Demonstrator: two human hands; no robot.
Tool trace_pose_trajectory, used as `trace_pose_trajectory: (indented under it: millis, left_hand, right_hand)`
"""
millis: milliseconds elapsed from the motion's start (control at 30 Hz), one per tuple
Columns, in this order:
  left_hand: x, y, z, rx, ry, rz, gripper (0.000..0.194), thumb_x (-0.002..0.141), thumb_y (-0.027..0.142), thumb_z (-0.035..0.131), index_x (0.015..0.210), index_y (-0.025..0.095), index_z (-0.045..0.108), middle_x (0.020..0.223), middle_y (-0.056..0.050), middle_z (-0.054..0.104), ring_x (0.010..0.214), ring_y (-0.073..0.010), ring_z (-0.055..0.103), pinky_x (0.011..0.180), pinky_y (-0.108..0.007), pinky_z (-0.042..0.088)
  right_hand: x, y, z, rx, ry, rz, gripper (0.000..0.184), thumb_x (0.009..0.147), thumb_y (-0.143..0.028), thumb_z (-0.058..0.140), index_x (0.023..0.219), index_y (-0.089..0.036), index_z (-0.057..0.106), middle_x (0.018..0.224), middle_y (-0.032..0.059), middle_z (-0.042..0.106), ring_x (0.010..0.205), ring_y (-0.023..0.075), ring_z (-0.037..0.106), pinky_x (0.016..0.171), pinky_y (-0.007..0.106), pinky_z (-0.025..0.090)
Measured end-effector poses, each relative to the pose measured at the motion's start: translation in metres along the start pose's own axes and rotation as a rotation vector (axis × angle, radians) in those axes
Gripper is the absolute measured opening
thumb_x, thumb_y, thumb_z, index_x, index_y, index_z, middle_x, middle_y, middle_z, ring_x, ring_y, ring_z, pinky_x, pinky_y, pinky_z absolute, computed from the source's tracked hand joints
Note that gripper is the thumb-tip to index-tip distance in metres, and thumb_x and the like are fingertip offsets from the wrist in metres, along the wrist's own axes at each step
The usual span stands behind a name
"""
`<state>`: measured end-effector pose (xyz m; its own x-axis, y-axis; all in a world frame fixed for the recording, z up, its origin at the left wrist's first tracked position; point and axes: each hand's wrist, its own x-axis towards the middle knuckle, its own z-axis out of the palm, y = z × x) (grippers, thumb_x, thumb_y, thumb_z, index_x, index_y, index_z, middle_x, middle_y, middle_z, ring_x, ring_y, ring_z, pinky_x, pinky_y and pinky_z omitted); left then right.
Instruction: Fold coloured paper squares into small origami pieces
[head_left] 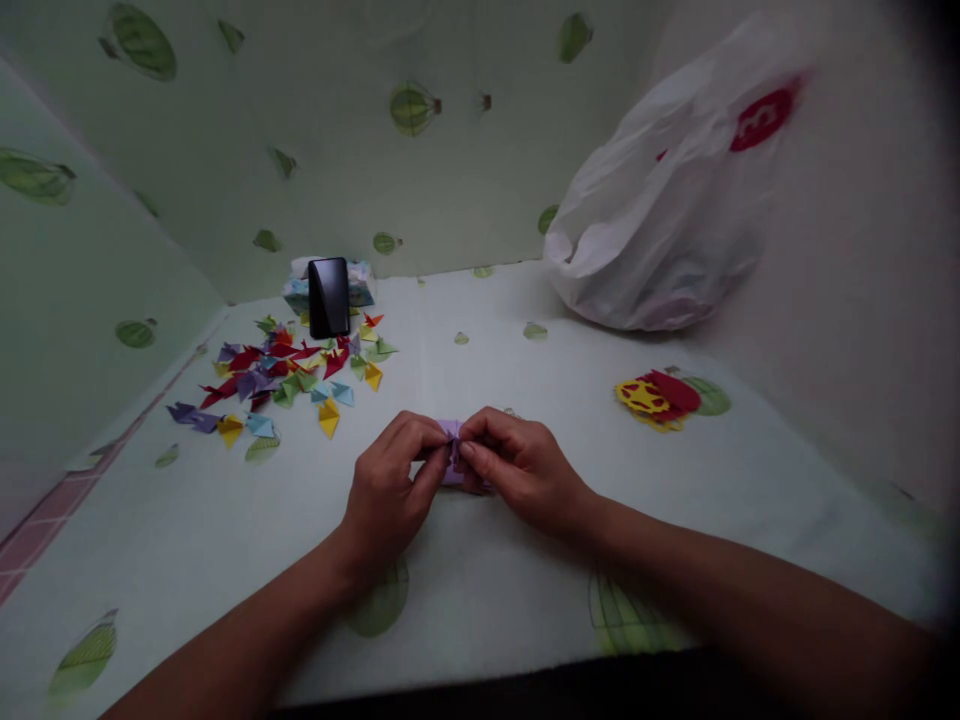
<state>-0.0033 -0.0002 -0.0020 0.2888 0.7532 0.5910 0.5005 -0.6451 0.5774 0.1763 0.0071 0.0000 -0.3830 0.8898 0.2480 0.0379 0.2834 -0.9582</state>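
Observation:
Near the middle of the surface, my left hand (pixel 394 480) and my right hand (pixel 529 468) meet at a small folded piece of purple paper (pixel 453 452). Thumb and forefinger of each hand pinch it from either side. More purple paper (pixel 454 478) shows just below and behind the fingertips; whether it is one piece with the held part, I cannot tell. Off to the left lies a loose pile of folded paper cranes (pixel 285 370) in red, purple, green, yellow, orange and blue.
A dark phone (pixel 328 298) leans against a tissue box (pixel 361 283) behind the cranes. To the right are red and yellow paper cut-outs (pixel 651 398). A white plastic bag (pixel 652 240) stands at the back right. Walls with a balloon pattern enclose the back and sides.

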Motion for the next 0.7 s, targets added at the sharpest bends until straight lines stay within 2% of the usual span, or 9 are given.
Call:
trace_pose_trajectory:
  millis: [133,333,500,700]
  left_hand:
    - [0.000,0.000,0.000,-0.025,0.030,-0.027,0.014,0.088,0.004,0.059,0.085,0.018,0.058,0.087,-0.002,0.062,0.078,-0.0125,0.060,0.067,-0.024,0.052]
    - [0.000,-0.001,0.000,0.015,0.107,0.042,0.016,0.087,0.003,0.061,0.090,0.019,0.061,0.094,-0.004,0.062,0.087,-0.0135,0.062,0.072,-0.025,0.055]
    - [0.002,-0.001,-0.001,0.116,0.045,0.133,0.017,0.088,0.003,0.059,0.091,0.019,0.060,0.092,-0.003,0.062,0.086,-0.0138,0.062,0.075,-0.027,0.054]
    - [0.003,-0.001,-0.001,0.141,-0.033,0.125,0.014,0.091,0.005,0.056,0.090,0.019,0.058,0.091,-0.003,0.061,0.083,-0.0131,0.061,0.073,-0.026,0.052]
  right_hand:
    - [0.001,-0.001,0.001,0.021,0.071,0.063,0.007,0.088,-0.020,0.056,0.081,-0.019,0.055,0.063,-0.0023,0.060,0.056,0.0109,0.056,0.054,0.024,0.045]
    - [0.009,0.002,0.002,0.376,0.177,0.277,0.017,0.084,-0.030,0.061,0.075,-0.018,0.054,0.061,-0.0011,0.065,0.054,0.0110,0.061,0.057,0.026,0.050]
    - [0.010,0.004,0.002,0.399,0.160,0.340,0.014,0.079,-0.025,0.063,0.073,-0.018,0.053,0.056,-0.0011,0.064,0.052,0.0115,0.061,0.052,0.023,0.047]
    - [0.009,0.001,0.001,0.382,0.117,0.303,0.015,0.077,-0.025,0.068,0.080,-0.019,0.054,0.059,-0.0047,0.061,0.052,0.0097,0.057,0.050,0.021,0.044]
